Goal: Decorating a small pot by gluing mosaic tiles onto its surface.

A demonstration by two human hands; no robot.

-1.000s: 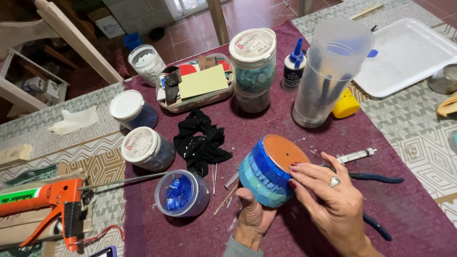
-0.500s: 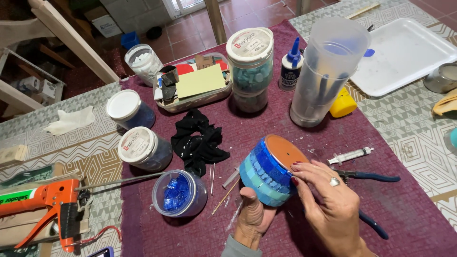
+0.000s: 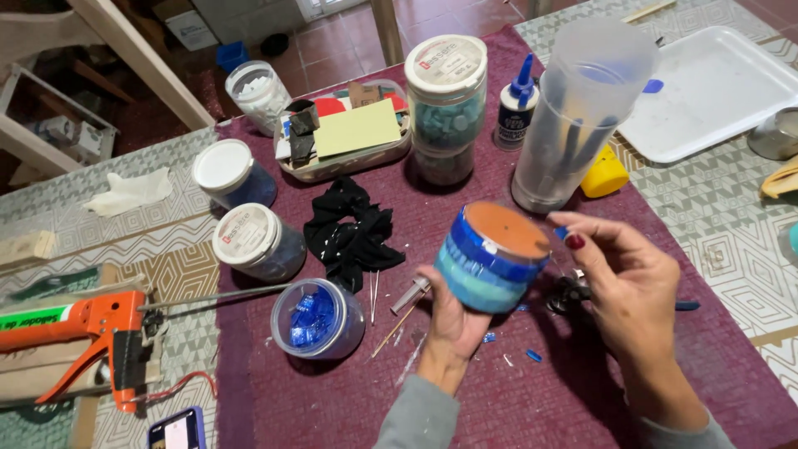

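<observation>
from the left edge of the table (image 3: 582,399) i see an orange caulking gun (image 3: 91,337), then two white-lidded jars (image 3: 249,241) and an open cup of blue tiles (image 3: 317,318) near the middle, with a black cloth (image 3: 353,229) just behind it. my left hand (image 3: 453,320) is cupped under the clay pot (image 3: 490,256), fingers wrapped around its lower side, holding it tilted off the table toward the front-centre; bands of blue and teal tiles already cover its wall and the bare orange base faces up. my right hand (image 3: 628,287) sits just right of the pot, thumb and forefinger pinching a small blue tile (image 3: 562,234) close to the rim of the base. i judge the step in hand to be setting one more tile in the top row. the next move, as i read it, calls for lining the piece up with the gap and pressing it flat while the left hand keeps the pot from rolling. farther back stand a glue bottle (image 3: 515,104) and a tall clear container (image 3: 582,116), with a white tray (image 3: 715,87) at the far right corner.
</observation>
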